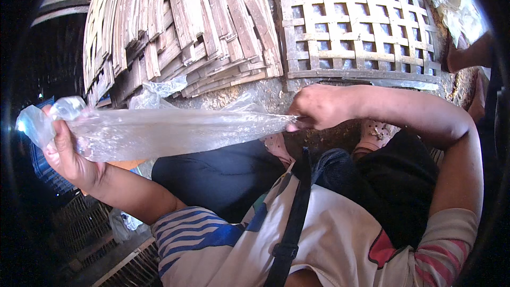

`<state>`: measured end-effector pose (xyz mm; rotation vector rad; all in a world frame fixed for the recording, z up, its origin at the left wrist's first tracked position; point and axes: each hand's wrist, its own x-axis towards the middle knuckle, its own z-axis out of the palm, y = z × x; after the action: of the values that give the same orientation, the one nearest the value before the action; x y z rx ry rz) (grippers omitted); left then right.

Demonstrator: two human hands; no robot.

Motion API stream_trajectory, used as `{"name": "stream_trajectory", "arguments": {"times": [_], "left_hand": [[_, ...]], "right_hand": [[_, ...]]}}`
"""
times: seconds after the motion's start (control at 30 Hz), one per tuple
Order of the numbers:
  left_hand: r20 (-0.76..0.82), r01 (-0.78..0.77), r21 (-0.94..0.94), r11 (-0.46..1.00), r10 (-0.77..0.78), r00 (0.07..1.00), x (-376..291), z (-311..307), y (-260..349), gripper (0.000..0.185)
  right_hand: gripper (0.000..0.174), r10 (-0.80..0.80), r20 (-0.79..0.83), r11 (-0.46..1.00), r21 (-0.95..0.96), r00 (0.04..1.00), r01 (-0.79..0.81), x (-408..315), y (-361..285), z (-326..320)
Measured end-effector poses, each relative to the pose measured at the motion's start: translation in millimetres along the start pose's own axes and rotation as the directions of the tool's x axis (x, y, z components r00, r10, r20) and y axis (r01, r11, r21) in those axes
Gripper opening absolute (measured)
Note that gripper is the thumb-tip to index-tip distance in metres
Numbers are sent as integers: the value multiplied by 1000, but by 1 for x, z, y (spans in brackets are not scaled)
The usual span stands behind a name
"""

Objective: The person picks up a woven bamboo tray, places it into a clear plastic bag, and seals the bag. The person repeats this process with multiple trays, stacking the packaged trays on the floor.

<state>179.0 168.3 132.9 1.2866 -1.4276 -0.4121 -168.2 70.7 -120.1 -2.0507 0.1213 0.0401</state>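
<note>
A clear plastic sheet is stretched sideways above my lap, gathered to a narrow end on the right. My left hand grips its wide end, with the thumb up and bunched plastic sticking out past the fingers. The gathered end is pinched in my right hand, whose fingers curl down and are partly hidden. Beyond my right hand a woven bamboo lattice panel lies flat, with clear plastic showing through its gaps. Crumpled clear plastic sits just behind the stretched sheet.
A tall stack of bamboo slat panels stands ahead to the left. Another person's foot is at the right edge, near loose plastic sheeting. Slatted racks lie low at the left. My pink clogs rest on the littered ground.
</note>
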Motion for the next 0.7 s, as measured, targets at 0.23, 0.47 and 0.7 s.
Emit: {"name": "stream_trajectory", "arguments": {"times": [0.23,0.47,0.7], "left_hand": [[-27,65,-35,997,-66,997,2,-1,-8,39],[-83,58,-40,998,-61,995,11,-9,-13,40],[-63,82,-70,994,-86,994,10,1,-15,37]], "right_hand": [[59,44,-145,885,465,988,29,18,-20,-6],[43,-16,54,959,284,998,0,14,21,-6],[34,-94,-217,959,241,972,146,23,-8,-15]]}}
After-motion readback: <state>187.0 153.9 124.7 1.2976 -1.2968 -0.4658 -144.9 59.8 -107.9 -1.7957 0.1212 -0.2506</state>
